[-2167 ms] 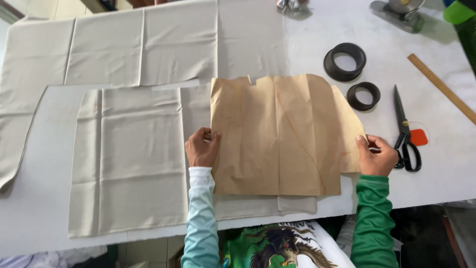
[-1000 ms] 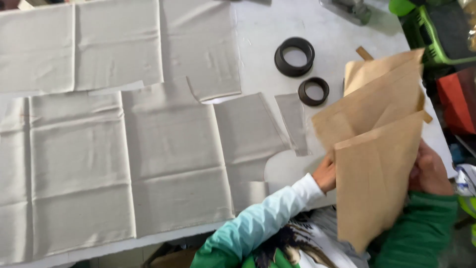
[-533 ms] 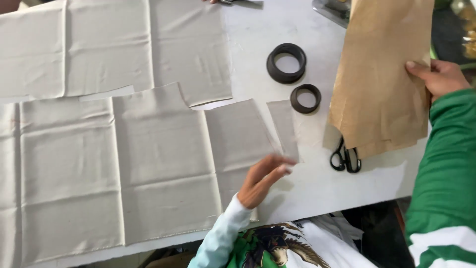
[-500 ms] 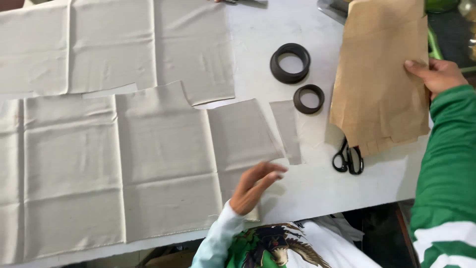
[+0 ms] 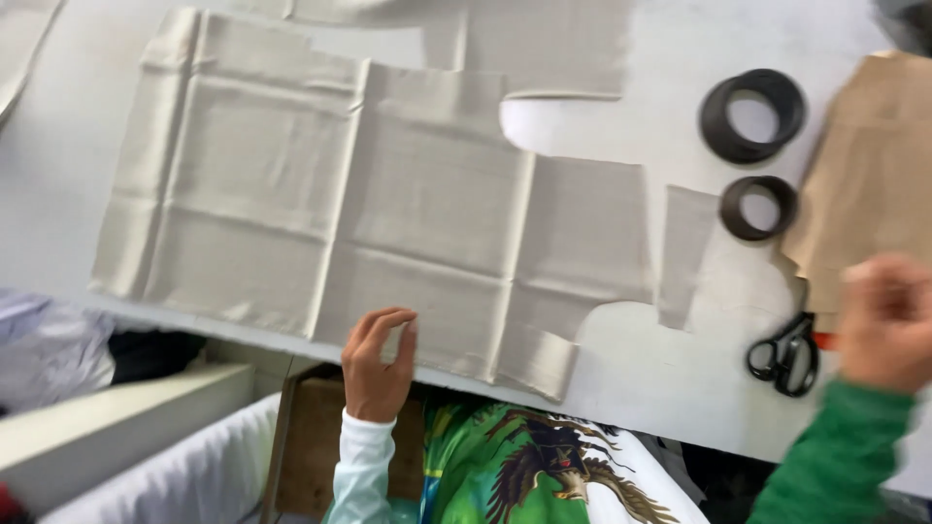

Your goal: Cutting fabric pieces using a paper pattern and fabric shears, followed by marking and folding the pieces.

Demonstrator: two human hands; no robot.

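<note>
Beige cloth piece spread flat on white tabletop, long axis running along the near edge, stepped cut end pointing toward the right edge. Left hand at the cloth's near hem, fingers loosely curled, gripping nothing. Right hand blurred, grip impossible to tell, just beside black scissors and brown paper pattern near the right edge.

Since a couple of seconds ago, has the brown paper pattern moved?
Yes. The brown paper pattern left the grey fabric and now lies right of the two black rings.
</note>
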